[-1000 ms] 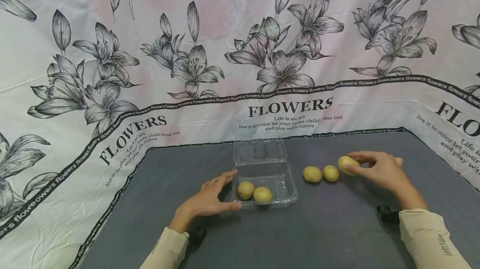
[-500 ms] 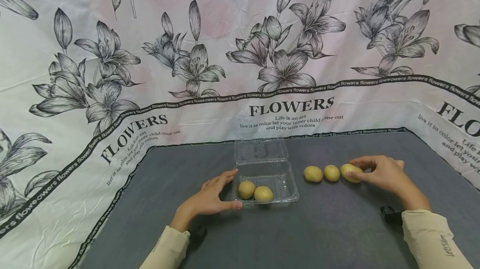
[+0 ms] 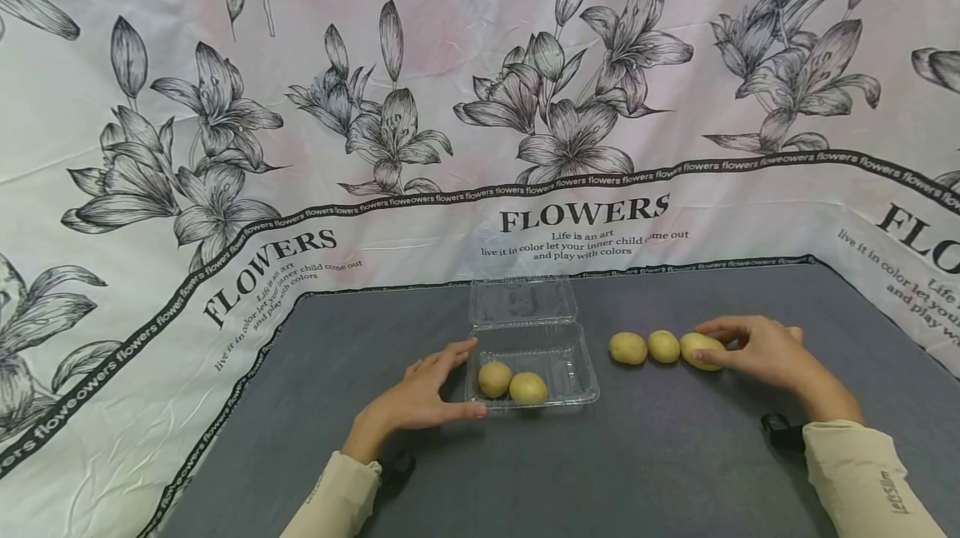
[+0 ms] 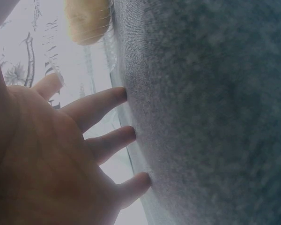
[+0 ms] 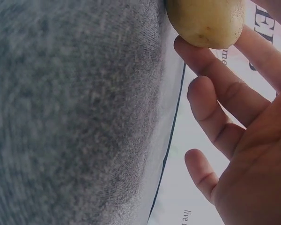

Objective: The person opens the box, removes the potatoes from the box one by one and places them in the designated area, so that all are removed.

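My right hand (image 3: 772, 355) pinches a small yellow potato (image 3: 697, 350) between thumb and fingers, down at the table. The right wrist view shows this potato's (image 5: 208, 23) smooth, lightly spotted skin, with a fingertip against its underside. Two more potatoes, one at the left end (image 3: 627, 348) and one in the middle (image 3: 663, 346), line up with it. A clear plastic clamshell box (image 3: 572, 363) stands left of the row, lid up. Inside its front left lie two potatoes, a left one (image 3: 494, 380) and a right one (image 3: 528, 389). My left hand (image 3: 416, 396) spreads its fingers at the box's left side.
The grey table (image 3: 600, 471) runs back to a white flower-print cloth (image 3: 420, 246) hanging behind and along the sides. The box's raised clear lid (image 3: 522, 302) leans toward that cloth.
My right hand has lowered the potato to the table, at the right end of the row, and still holds it. The left hand stays beside the box.
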Demonstrator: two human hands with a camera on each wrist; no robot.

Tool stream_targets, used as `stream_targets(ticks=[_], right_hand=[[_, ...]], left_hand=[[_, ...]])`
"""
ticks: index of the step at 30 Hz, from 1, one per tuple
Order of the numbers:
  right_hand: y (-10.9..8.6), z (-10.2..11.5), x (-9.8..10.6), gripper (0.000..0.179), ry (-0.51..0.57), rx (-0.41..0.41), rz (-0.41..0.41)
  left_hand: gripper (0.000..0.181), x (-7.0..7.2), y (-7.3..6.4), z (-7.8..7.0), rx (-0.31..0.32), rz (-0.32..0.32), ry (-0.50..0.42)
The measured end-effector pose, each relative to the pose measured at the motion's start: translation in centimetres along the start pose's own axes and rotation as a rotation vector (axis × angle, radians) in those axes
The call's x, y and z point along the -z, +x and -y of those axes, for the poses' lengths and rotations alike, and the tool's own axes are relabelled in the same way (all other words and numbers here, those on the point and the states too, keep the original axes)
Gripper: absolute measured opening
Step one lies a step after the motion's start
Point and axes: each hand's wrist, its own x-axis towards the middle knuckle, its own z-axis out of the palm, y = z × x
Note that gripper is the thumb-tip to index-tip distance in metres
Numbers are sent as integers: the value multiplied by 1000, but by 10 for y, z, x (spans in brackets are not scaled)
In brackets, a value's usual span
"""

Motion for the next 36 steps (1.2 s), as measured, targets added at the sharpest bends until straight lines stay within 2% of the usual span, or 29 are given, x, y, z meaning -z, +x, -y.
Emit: stream_targets(ticks=[10, 36], right_hand=[[0, -2, 0, 50, 11, 12, 0], [0, -1, 0, 62, -3, 1, 6]], left_hand=[[97, 0, 0, 0, 9, 4, -7], [97, 0, -1, -1, 10, 5, -10]])
